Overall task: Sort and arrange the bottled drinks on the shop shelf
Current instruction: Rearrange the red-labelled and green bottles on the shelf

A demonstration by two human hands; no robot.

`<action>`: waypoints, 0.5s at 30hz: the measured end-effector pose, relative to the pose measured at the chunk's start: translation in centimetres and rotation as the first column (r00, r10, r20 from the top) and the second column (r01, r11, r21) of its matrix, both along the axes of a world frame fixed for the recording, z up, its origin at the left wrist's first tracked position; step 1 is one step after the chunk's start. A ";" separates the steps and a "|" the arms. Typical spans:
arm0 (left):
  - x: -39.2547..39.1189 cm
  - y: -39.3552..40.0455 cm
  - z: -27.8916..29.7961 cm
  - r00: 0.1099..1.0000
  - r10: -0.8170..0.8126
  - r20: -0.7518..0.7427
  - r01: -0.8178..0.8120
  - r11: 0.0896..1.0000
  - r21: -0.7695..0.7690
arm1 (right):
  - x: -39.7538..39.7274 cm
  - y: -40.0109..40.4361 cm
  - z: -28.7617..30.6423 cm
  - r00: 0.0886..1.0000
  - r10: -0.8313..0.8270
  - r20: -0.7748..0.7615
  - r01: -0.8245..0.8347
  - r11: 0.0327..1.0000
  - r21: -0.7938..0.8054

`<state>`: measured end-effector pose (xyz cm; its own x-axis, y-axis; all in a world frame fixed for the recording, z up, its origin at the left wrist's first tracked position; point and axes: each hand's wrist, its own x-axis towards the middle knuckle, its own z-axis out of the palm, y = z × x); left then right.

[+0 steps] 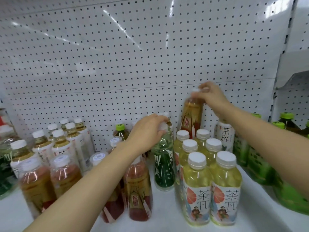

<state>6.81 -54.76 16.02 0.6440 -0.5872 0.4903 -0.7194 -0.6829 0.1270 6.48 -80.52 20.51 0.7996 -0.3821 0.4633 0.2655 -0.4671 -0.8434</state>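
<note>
My left hand (147, 129) grips the white cap of a green-labelled bottle (163, 166) that stands upright on the white shelf (167, 220). My right hand (210, 96) holds the cap of an amber tea bottle with a red and gold label (190, 118), lifted above the row at the back. Several pale yellow bottles with white caps (210, 186) stand in a block to the right of the green-labelled one. A red and gold tea bottle (138, 190) stands under my left forearm.
White-capped amber and white-labelled bottles (55, 156) crowd the left. Green-capped green bottles (260, 164) fill the right side. A white-labelled bottle (224, 136) stands behind the yellow block. The pegboard back wall (133, 64) rises behind everything.
</note>
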 end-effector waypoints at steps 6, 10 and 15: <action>-0.5 -0.3 -0.3 1.000 0.000 0.021 0.000 0.999 -0.034 | -4.2 3.3 4.9 0.936 0.011 0.352 -0.092 0.973 0.214; -0.7 -0.3 -0.6 0.999 0.032 0.041 -0.031 0.999 -0.012 | -7.7 5.7 6.1 0.894 0.037 0.447 -0.131 0.975 0.182; -1.6 1.2 -1.0 0.995 0.063 0.072 -0.065 0.997 0.028 | -11.8 8.3 4.4 0.868 0.130 0.479 -0.231 0.960 0.159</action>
